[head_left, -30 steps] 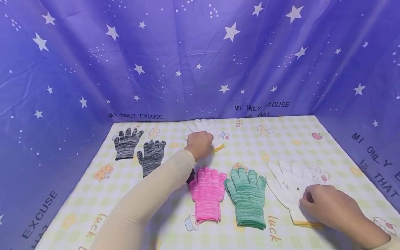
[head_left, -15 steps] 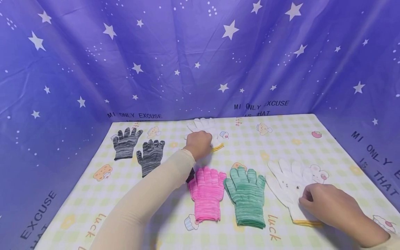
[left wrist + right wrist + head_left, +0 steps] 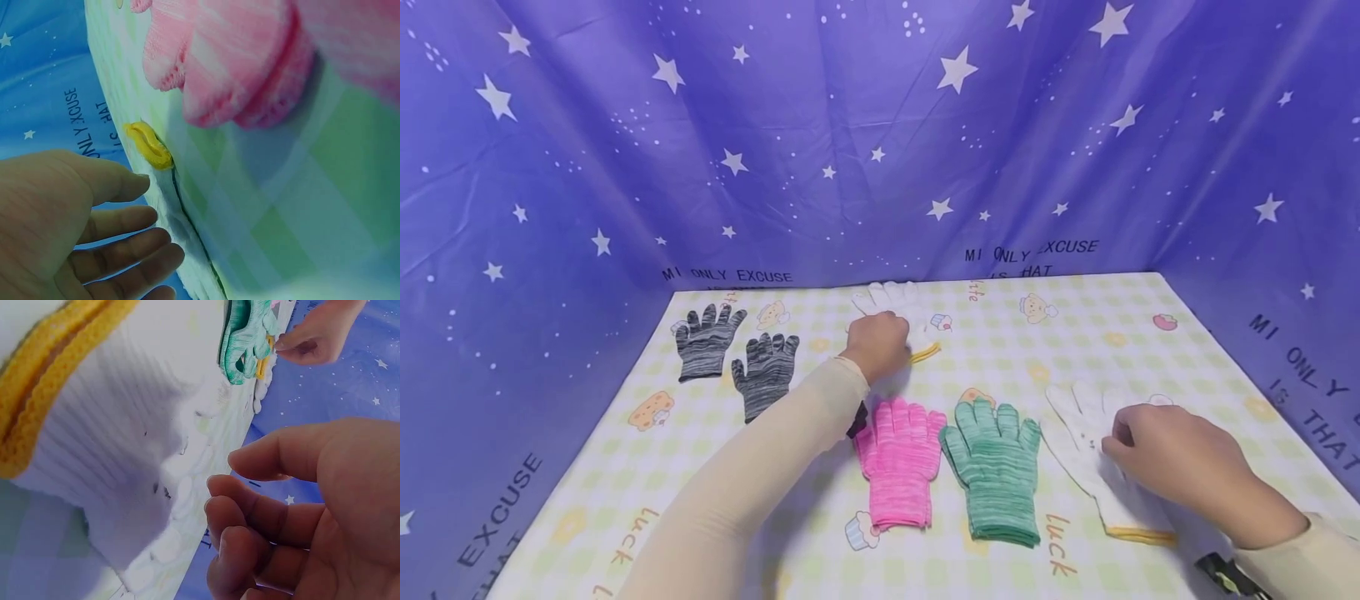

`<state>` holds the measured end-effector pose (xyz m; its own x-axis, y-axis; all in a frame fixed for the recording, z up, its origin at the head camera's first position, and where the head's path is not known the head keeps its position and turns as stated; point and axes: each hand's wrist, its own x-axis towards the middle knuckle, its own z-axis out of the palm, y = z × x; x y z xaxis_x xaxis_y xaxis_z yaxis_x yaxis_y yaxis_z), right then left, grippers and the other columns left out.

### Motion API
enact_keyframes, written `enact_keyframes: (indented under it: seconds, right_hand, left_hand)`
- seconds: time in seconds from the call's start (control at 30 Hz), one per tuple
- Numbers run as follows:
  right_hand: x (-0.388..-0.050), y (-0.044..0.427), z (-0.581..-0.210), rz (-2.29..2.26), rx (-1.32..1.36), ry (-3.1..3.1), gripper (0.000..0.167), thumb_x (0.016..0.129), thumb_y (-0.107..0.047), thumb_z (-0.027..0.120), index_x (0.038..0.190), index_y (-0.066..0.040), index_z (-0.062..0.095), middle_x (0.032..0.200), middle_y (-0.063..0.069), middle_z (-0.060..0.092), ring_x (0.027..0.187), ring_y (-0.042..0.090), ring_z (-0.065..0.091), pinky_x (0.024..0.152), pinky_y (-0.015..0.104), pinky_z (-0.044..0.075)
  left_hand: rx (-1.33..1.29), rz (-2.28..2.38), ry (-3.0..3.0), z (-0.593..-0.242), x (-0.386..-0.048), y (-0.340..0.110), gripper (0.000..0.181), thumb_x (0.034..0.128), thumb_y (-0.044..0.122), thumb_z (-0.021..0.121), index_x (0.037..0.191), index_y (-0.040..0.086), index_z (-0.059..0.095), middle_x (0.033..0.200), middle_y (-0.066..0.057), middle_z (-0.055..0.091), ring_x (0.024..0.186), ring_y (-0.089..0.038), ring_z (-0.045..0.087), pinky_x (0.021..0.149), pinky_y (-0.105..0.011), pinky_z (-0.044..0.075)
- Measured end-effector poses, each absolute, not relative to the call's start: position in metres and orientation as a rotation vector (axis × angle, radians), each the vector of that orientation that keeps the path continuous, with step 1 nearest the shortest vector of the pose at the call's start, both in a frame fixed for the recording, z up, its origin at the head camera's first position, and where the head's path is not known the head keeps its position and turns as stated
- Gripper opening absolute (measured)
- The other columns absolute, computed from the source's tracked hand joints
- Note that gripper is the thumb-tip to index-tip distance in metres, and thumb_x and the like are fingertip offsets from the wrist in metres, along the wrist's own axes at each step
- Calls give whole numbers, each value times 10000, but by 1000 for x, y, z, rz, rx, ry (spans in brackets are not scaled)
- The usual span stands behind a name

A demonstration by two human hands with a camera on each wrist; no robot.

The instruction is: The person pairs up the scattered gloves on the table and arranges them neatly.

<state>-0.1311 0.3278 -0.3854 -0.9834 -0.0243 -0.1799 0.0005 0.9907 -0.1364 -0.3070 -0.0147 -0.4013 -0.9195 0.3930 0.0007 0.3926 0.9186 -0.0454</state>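
Observation:
My left hand [image 3: 877, 346] is over a white glove [image 3: 891, 296] with a yellow cuff edge, at the table's back. In the left wrist view, its fingers are loosely bent beside that glove [image 3: 178, 212], with nothing between them. Over a second white glove [image 3: 1108, 483], at the right, hovers my right hand [image 3: 1183, 454], covering part of it. The right wrist view shows thumb and curled fingers holding nothing, apart from the white fabric [image 3: 119, 437]. A pink glove [image 3: 901, 467] and a green glove [image 3: 996, 475] lie side by side between the hands, fingers pointing away.
Two dark grey striped gloves, the farther glove [image 3: 707, 343] and the nearer glove [image 3: 767, 375], lie at the back left. A checked cloth [image 3: 587, 467] with printed cartoons covers the table. Purple star-patterned curtains [image 3: 820, 150] stand around the back and sides.
My right hand has risen and shifted a little forward and left over the white glove, bringing a dark strap at its sleeve into view. The left hand and the gloves stay put.

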Motion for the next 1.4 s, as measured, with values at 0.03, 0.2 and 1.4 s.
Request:
enact_keyframes:
  seconds: [0.03, 0.2, 1.4]
  right_hand:
    - [-132, 328, -385, -199, -20, 2952, 230, 927, -344, 656, 737, -221, 619, 646, -20, 517, 600, 183, 474, 512, 366, 314]
    - [-132, 332, -389, -202, -13, 2938, 204, 927, -347, 664, 771, -218, 646, 644, -21, 523, 605, 184, 483, 515, 370, 323]
    - [-278, 190, -393, -274, -298, 3055, 192, 940, -295, 631, 894, -146, 743, 869, 18, 721, 737, 214, 631, 566, 402, 476]
  left_hand:
    - [-630, 70, -3059, -402, -307, -13, 202, 963, 323, 656, 1040, 158, 741, 978, -19, 691, 914, -217, 694, 726, -487, 596]
    - [-651, 80, -3026, -405, -310, -6, 229, 967, 342, 669, 1081, 163, 755, 980, -27, 670, 920, -235, 694, 734, -475, 602]
    - [-612, -48, -3020, -411, -317, -33, 148, 968, 280, 676, 935, 151, 743, 903, -14, 660, 840, -178, 655, 740, -415, 598]
